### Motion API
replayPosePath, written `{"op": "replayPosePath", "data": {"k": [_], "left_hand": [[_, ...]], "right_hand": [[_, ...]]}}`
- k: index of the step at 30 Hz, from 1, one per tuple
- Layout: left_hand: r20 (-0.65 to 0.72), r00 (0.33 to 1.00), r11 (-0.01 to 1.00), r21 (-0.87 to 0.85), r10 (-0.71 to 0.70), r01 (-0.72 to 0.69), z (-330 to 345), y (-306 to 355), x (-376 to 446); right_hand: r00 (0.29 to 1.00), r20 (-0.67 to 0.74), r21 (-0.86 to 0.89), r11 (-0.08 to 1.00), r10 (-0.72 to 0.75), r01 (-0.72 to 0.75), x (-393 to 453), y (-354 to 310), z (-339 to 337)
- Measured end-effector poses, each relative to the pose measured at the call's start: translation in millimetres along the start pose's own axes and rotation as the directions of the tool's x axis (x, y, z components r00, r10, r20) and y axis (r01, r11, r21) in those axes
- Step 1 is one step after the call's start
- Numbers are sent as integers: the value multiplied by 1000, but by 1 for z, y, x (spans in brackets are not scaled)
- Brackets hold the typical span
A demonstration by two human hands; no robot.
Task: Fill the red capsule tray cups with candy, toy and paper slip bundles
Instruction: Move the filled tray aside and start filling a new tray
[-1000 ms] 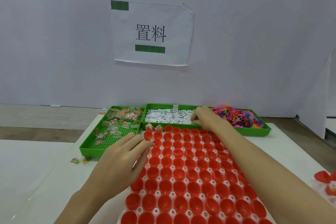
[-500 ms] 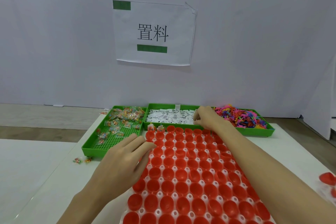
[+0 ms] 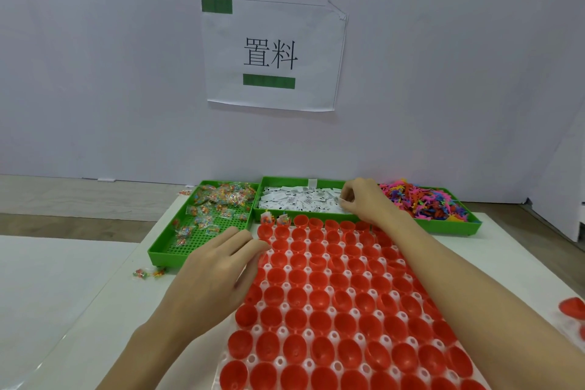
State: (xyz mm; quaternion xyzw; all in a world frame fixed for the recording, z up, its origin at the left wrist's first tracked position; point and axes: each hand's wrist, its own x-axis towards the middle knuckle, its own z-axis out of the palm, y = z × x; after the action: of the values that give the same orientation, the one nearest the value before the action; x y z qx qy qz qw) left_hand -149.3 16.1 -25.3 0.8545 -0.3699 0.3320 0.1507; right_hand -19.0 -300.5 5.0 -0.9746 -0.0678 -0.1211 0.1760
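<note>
White table (image 3: 79, 279) against a pale wall bearing a paper sign (image 3: 273, 54); red capsule tray (image 3: 342, 301) at the near edge, two far-left cups holding bundles (image 3: 274, 219). Along the far edge: green trays of candy (image 3: 218, 199), paper slips (image 3: 300, 199) and toys (image 3: 424, 203). Left hand (image 3: 215, 272) rests flat, fingers relaxed, on the capsule tray's left edge; right hand (image 3: 364, 199) pinches among the slips.

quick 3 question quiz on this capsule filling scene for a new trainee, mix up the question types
1. True or false: the right hand is over the middle green tray of paper slips.
2. Which green tray holds the candy? A left, B middle, C right.
3. Fill in: the left hand rests on the red capsule tray's ___ edge.

Key: 1 true; 2 A; 3 left.
</note>
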Motion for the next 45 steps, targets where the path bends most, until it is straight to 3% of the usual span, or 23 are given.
{"op": "replayPosePath", "data": {"k": [17,24,33,45], "left_hand": [[-1,1000,1000,-1,-11,11,-1,1,-1],[-9,999,999,7,-33,33,-4,1,0],[9,998,998,-3,-69,69,-7,4,1],[16,998,998,19,-58,57,-9,5,2]], "right_hand": [[997,-56,65,996,62,-58,-15,-3,2],[1000,6,27,1000,1,-1,-11,-4,-2],[1000,-6,-3,1000,25,-25,-9,2,-5],[992,108,4,998,57,-58,-10,2,-14]]}}
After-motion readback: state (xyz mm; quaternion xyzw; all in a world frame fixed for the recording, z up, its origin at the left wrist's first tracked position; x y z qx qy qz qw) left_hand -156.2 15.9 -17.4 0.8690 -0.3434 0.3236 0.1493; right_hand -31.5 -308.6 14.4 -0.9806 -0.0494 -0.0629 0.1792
